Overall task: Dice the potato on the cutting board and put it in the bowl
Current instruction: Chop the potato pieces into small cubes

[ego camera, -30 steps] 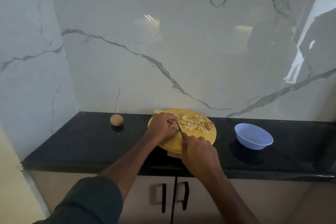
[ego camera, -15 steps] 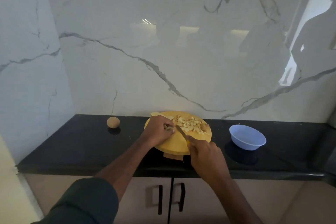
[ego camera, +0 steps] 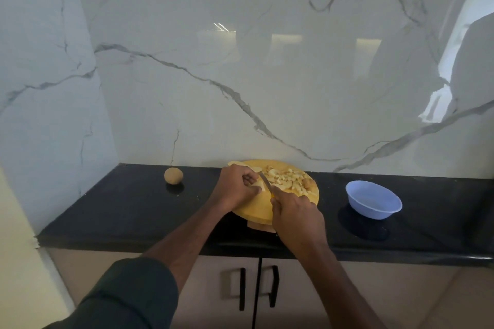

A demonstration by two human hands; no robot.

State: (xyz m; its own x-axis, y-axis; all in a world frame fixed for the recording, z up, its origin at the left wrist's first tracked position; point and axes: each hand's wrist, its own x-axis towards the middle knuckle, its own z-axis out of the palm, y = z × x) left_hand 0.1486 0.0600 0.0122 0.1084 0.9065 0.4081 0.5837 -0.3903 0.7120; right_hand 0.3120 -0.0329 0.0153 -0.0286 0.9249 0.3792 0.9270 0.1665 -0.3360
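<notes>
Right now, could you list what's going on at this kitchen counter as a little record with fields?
Left hand: holds a potato piece on the cutting board
Right hand: grips a knife, blade at that piece
Diced potato: piled on the board's far right side
Bowl: blue, right of the board, no potato visible in it
Whole potato: unpeeled, on the counter left of the board
Stage: cutting unfinished, nothing moved to the bowl

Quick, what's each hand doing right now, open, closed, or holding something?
Left hand: gripping a pale cut potato piece on the round yellow wooden cutting board.
Right hand: closed around the yellow-handled knife.
</notes>
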